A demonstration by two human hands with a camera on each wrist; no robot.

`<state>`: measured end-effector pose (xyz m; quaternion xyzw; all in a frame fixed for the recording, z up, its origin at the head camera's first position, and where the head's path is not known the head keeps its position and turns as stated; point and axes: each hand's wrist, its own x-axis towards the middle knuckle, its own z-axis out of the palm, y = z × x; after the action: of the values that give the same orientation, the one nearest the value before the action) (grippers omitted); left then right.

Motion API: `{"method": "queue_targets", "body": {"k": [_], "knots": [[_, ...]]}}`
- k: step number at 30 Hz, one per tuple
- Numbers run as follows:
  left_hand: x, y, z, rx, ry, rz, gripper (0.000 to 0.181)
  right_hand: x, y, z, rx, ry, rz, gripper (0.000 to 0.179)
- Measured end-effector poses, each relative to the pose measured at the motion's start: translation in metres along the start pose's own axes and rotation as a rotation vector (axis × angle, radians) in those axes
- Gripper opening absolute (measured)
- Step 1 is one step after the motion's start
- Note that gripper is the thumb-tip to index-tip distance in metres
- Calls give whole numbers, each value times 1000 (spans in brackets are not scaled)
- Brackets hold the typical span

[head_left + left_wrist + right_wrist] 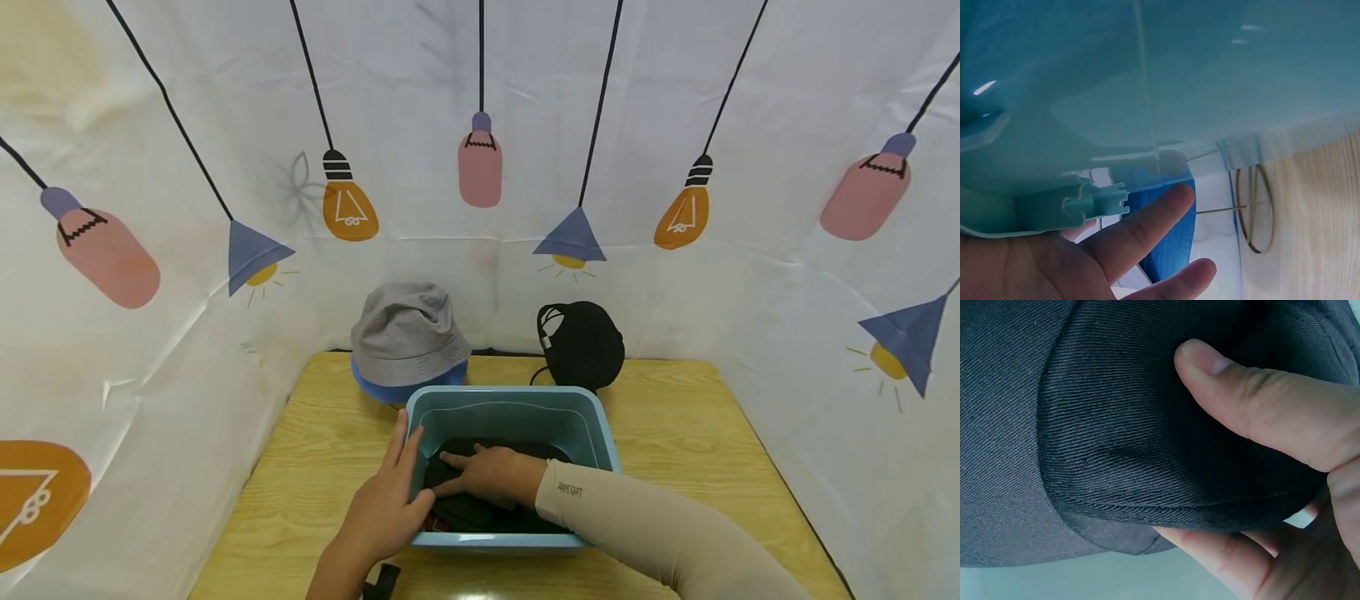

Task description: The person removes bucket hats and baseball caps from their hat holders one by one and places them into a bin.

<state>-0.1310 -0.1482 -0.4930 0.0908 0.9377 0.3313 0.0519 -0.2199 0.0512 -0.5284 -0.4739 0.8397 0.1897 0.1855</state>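
A light blue plastic bin (502, 541) stands on the table, with dark headwear inside it. My right hand (495, 477) reaches into the bin and grips a dark twill hat (1104, 425); in the right wrist view the thumb lies on top of the fabric and the fingers are underneath. Outside the bin's left wall, my left hand (384, 510) rests against the rim with its fingers extended. A bit of red (437, 523) shows in the bin's near left corner, too small to identify.
Behind the bin, a grey bucket hat (408, 333) sits over a blue one (408, 393) at the left. A black cap (588, 343) is perched at the back right. The left wrist view shows a round wire stand base (1260, 212) on the wooden table (675, 425).
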Motion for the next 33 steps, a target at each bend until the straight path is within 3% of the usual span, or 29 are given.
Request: {"method": "queue_targets", "body": {"k": [10, 19, 25, 33], "knots": [[0, -2, -1, 10, 24, 9, 82, 3, 0, 0, -28, 24, 11, 119], [2, -2, 2, 6, 14, -12, 82, -1, 6, -6, -38, -4, 30, 131], [3, -1, 3, 13, 4, -26, 82, -14, 16, -15, -77, 95, -14, 124], [5, -3, 2, 56, 25, -2, 82, -36, 33, -24, 59, 217, -75, 108]]}}
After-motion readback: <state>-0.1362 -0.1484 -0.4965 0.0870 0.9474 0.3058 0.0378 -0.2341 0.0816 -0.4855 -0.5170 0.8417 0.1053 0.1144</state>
